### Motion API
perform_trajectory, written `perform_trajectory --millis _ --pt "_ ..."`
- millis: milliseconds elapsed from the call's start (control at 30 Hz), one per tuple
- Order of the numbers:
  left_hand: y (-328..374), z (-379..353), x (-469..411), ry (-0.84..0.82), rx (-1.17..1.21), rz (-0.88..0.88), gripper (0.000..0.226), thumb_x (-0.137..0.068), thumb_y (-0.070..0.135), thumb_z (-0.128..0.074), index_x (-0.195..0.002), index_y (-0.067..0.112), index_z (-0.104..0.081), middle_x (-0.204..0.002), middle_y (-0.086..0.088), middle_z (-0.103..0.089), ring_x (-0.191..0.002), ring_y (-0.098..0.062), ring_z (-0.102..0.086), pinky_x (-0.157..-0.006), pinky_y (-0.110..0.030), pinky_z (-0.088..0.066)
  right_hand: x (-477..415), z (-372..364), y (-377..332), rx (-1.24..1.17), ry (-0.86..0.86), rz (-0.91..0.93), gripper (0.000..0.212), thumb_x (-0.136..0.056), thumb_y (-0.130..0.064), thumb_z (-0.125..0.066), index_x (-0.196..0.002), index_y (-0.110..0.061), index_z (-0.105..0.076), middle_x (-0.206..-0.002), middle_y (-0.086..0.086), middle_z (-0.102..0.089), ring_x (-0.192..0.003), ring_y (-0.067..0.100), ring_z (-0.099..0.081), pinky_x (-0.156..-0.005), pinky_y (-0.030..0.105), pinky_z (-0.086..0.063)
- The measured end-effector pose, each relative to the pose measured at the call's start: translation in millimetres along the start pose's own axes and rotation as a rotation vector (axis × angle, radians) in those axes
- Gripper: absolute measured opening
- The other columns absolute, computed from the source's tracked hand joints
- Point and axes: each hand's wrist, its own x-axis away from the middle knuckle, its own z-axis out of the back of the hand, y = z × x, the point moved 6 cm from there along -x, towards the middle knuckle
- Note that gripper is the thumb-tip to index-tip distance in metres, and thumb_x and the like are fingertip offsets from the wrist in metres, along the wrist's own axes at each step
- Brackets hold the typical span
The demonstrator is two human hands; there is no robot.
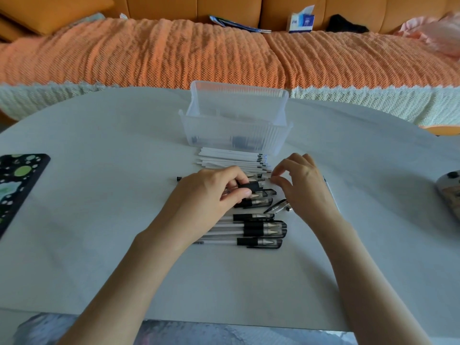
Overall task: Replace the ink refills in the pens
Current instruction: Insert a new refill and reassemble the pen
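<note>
Frame centre: our left hand (211,195) grips pen (250,187); our right hand (302,185) fingertips pinched, we cannot tell on what.

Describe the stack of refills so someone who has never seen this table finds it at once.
Start at the clear ribbed bin in the middle of the white table. Directly in front of it, on the near side, lies the stack of refills. Unlike the pens nearer the person, they are thin plain white sticks without black grips or clear caps.
</note>
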Motion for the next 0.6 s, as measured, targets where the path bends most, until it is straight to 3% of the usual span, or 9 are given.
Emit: perform_trajectory --millis 100,267,400,600 --pt "-2 3 0 0.036 0.044 0.011 0.011 -0.086 0.039 -0.059 -0.092 0.03 -0.061 -0.078 0.017 -0.067 -0.067 0.0 -0.059 -0.07 -0.029 -0.05 3 12 3 -0.119 0.044 -0.052 0.001 -0.084 -0.007 -0.064 -0.083 -0.008 -0.064 -0.077 -0.006 -0.056 -0.083 0.019 -0.05 -0.07 0.026 -0.037" --pt "-15 12 -3 0.124 0.106 0.091 0.013 -0.086 0.036 -0.059 -0.096 0.028 -0.061 -0.084 0.015 -0.066 -0.073 -0.005 -0.063 -0.073 -0.035 -0.052 13 39 13 -0.42 0.126 -0.182 0.012 -0.085 -0.002 -0.058 -0.079 -0.012 -0.06 -0.07 0.0 -0.065 -0.062 0.003 -0.054 -0.06 0.011 -0.039" --pt "-26 19 -4 0.191 0.205 0.152 0.002 -0.09 0.025 -0.059 -0.09 0.026 -0.061 -0.079 0.013 -0.069 -0.068 -0.002 -0.062 -0.07 -0.022 -0.05 18 49 15 -0.587 0.147 -0.185 0.016 -0.086 -0.001 -0.059 -0.077 -0.015 -0.06 -0.067 -0.001 -0.065 -0.059 0.004 -0.054 -0.063 0.014 -0.044" --pt "-33 27 -3 0.297 0.352 0.189 0.008 -0.093 0.018 -0.054 -0.086 0.021 -0.058 -0.076 0.01 -0.069 -0.066 -0.003 -0.061 -0.066 -0.016 -0.047 20 47 16 -0.666 0.114 -0.178 0.021 -0.086 0.0 -0.059 -0.076 -0.018 -0.06 -0.06 -0.007 -0.065 -0.058 0.004 -0.054 -0.061 0.013 -0.045"
